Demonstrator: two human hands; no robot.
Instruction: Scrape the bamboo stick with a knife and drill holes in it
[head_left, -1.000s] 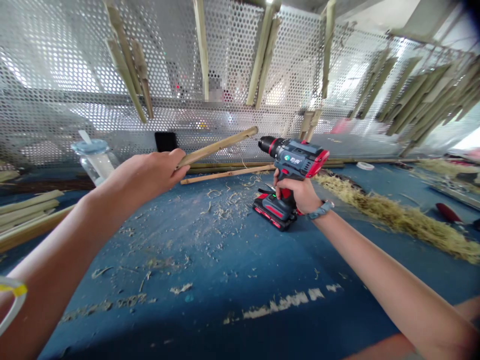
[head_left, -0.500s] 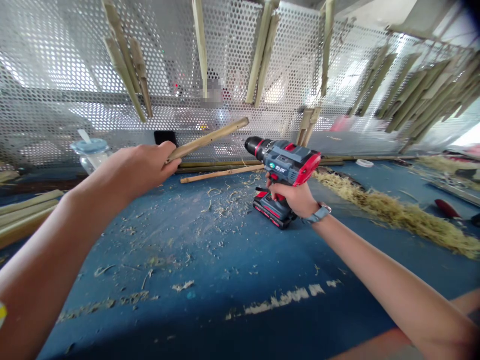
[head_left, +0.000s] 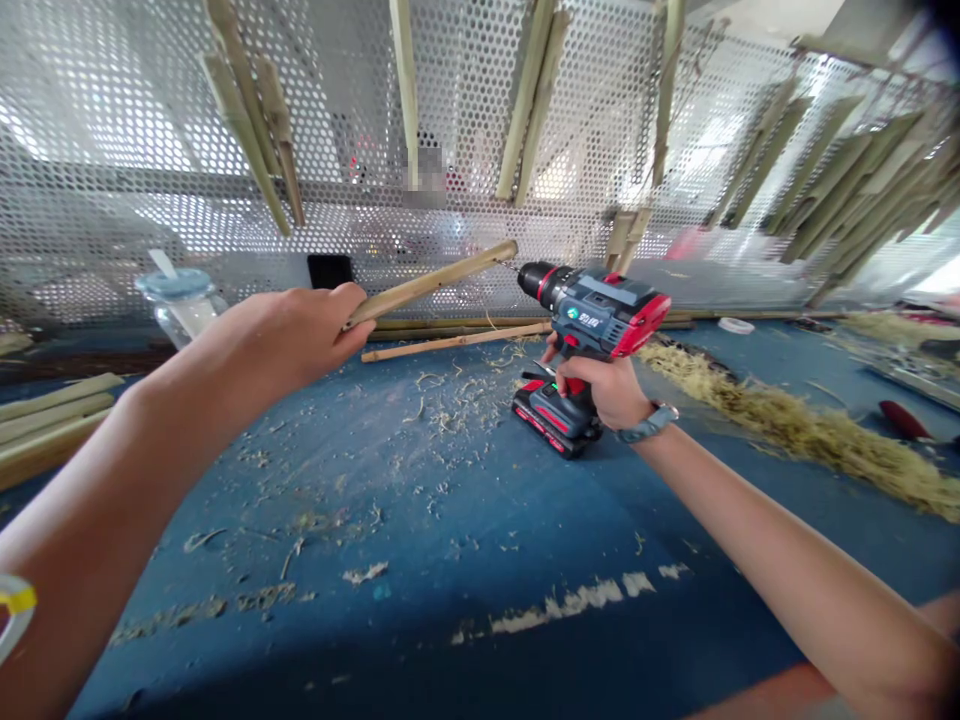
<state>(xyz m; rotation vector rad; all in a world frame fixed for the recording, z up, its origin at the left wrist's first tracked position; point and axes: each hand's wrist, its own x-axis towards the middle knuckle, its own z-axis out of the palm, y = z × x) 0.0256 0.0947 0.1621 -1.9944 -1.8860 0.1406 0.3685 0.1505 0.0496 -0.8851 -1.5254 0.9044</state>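
My left hand (head_left: 311, 322) is closed round the near end of a bamboo strip (head_left: 442, 279), which slants up to the right above the table. Small dark holes show along the strip. My right hand (head_left: 604, 385) grips the handle of a grey and red cordless drill (head_left: 600, 312), its battery base close over the blue tabletop. The drill's bit (head_left: 507, 264) points left and meets the strip near its far end; whether it has entered the bamboo I cannot tell. Behind and below, a thinner bamboo stick (head_left: 457, 342) lies on the table.
Shavings litter the blue table (head_left: 450, 520). A perforated metal screen (head_left: 465, 120) stands behind, with bamboo pieces hanging on it. At left are a lidded jar (head_left: 180, 300), a black phone-like slab (head_left: 330, 270) and stacked bamboo strips (head_left: 56, 425). A heap of fibres (head_left: 787, 420) lies right.
The drill and my right hand have shifted right and slightly up. My left hand has carried the strip a little to the right, and the bit now shows at the strip's far end.
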